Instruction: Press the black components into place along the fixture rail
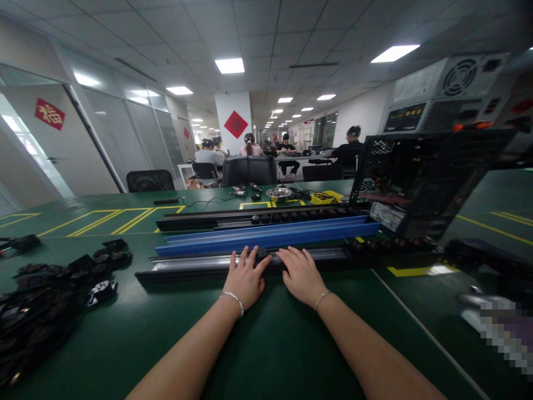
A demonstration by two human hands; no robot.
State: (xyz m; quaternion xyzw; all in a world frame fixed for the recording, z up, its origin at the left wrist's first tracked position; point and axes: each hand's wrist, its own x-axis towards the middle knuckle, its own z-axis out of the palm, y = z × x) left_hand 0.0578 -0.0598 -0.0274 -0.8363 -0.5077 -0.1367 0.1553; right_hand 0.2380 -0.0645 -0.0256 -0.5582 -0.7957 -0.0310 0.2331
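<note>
My left hand (245, 280) rests on the near black channel rail (183, 272), its fingers spread across the silvery inner face. Just to its right, my right hand (303, 276) lies over the same rail with fingers stretched and slightly bent. Between the two hands a small black part (262, 254) sits in the rail, close to my left fingertips and partly hidden. More small dark parts (391, 246) line the rail's right end. Behind runs a blue channel rail (266, 235), and beyond that another black rail (187, 223) holding several dark parts.
A heap of black parts (45, 300) covers the table's left side. At right stands an open computer case (416, 178) with power supplies (441, 83) on top. Toward the back are a metal bowl (278, 193) and a yellow tray (327, 198). People sit farther off.
</note>
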